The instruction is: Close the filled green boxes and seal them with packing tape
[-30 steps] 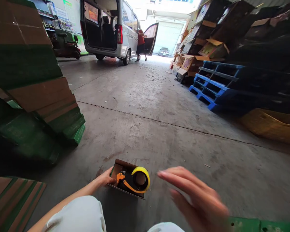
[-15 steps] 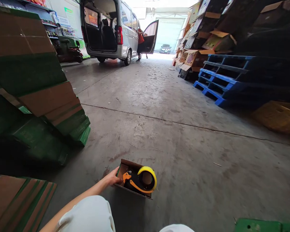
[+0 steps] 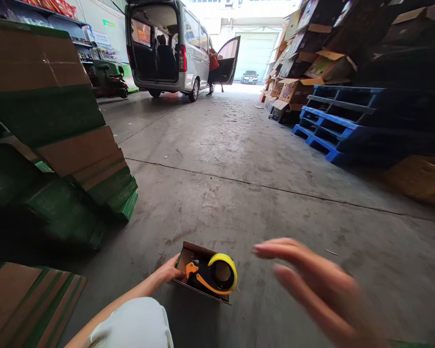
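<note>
My left hand (image 3: pixel 171 270) grips the left end of a small open cardboard box (image 3: pixel 197 248), its fingers partly hidden by the box wall. Inside the box lies a black and orange tape dispenser (image 3: pixel 203 281) carrying a roll of yellow tape (image 3: pixel 233 273) that sticks up over the right end. To the right of the box, apart from it, my right hand (image 3: pixel 319 285) hangs in the air with nothing in it. It is blurred, its thumb and fingers held apart and pointing left towards the tape.
Stacked green and brown cartons (image 3: pixel 76 145) lean at the left, with flattened cardboard (image 3: pixel 25 304) below. Blue pallets (image 3: pixel 333 121) and piled open boxes (image 3: pixel 293 89) line the right. Ahead, a silver van (image 3: pixel 188 48) has its rear open; a person (image 3: pixel 213 67) stands at its door.
My right hand has come into view from the lower right, reaching towards the box. My left hand and the box hold nearly the same place; the view has shifted slightly.
</note>
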`<state>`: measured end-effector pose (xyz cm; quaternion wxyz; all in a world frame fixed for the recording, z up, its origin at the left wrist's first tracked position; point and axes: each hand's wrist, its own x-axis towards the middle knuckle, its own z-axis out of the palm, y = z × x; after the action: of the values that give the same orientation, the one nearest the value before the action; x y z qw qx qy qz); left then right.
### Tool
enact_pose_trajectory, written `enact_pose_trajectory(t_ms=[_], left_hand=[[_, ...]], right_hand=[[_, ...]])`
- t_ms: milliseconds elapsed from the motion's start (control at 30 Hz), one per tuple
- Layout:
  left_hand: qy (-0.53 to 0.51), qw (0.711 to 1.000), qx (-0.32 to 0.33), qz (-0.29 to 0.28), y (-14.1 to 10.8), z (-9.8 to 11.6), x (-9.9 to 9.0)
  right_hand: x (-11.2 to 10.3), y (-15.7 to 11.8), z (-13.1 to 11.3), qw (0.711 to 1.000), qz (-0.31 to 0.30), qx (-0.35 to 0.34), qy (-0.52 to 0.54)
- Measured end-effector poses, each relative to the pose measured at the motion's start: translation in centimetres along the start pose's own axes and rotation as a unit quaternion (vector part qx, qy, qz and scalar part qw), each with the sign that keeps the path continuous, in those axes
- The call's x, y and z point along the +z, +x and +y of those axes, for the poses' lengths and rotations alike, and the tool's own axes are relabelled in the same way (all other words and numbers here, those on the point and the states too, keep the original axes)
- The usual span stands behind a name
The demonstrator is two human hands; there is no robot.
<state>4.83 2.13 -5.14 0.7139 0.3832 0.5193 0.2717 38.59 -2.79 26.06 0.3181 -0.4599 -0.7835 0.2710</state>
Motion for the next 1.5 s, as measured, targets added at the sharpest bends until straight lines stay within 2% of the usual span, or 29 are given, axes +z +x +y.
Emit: enact_pose_trajectory(t_ms=[33,100,133,200,233,333,433,567,667,733,833,900,967,1033,1133,1200,1267,1367,1500], left_hand=[[0.025,0.999,-0.016,0.02,-0.2,0.2,0.1],[0.062,0.996,-0.048,0.045,-0.6,0.5,0.1],[0.076,0.994,-0.058,0.047,-0.7,0.6,0.1],[0.097,0.993,-0.063,0.035,-0.9,0.8,0.1],[0.105,0.992,-0.065,0.03,-1.0,0.9,0.1],[0.12,0.99,-0.065,0.022,-1.0,1.1,0.2],[0.142,0.988,-0.048,0.023,-0.8,1.1,0.4],[0.196,0.978,-0.061,0.035,-0.2,0.9,0.4],[0.22,0.971,-0.08,0.051,-0.1,0.5,0.3],[0.218,0.972,-0.074,0.055,-0.2,0.1,0.3],[0.171,0.983,-0.044,0.055,-0.4,-0.6,0.0],[0.138,0.989,-0.031,0.048,-0.2,-1.1,-0.4],[0.121,0.992,-0.027,0.036,0.2,-1.6,-0.9],[0.114,0.993,-0.024,0.03,0.6,-2.0,-1.2],[0.112,0.993,-0.012,0.035,0.9,-2.4,-1.5],[0.112,0.993,-0.002,0.041,1.1,-2.6,-1.7],[0.113,0.993,0.004,0.042,1.5,-2.8,-1.9],[0.117,0.992,0.001,0.043,2.1,-2.7,-2.1],[0.123,0.991,-0.005,0.046,2.7,-2.1,-1.7]], right_hand=[[2.0,0.9,1.5,0.996,-0.074,0.043,-0.002],[6.9,1.2,5.0,0.964,-0.228,0.128,-0.043],[9.6,0.7,6.8,0.948,-0.265,0.151,-0.095],[14.3,-1.1,9.7,0.932,-0.235,0.169,-0.219],[16.1,-2.0,10.8,0.924,-0.184,0.171,-0.289],[19.0,-3.7,12.4,0.902,-0.115,0.117,-0.398],[19.5,-3.5,13.0,0.894,-0.111,0.058,-0.429],[19.4,-2.7,14.2,0.889,-0.1,0.027,-0.446],[18.8,-3.5,15.0,0.917,-0.073,-0.027,-0.39],[17.8,-4.9,15.3,0.943,-0.038,-0.03,-0.328],[15.9,-7.7,16.4,0.967,0.051,0.042,-0.248],[14.7,-9.7,18.0,0.959,0.111,0.123,-0.23],[14.2,-11.6,20.3,0.936,0.144,0.21,-0.243],[14.6,-13.5,22.9,0.915,0.127,0.275,-0.266],[16.7,-16.1,26.0,0.9,0.037,0.326,-0.285],[18.6,-17.5,26.9,0.888,-0.012,0.355,-0.292],[20.1,-18.3,27.0,0.874,-0.032,0.382,-0.299],[20.8,-17.7,26.3,0.88,-0.024,0.369,-0.298],[19.7,-14.3,26.1,0.902,-0.02,0.291,-0.319]])
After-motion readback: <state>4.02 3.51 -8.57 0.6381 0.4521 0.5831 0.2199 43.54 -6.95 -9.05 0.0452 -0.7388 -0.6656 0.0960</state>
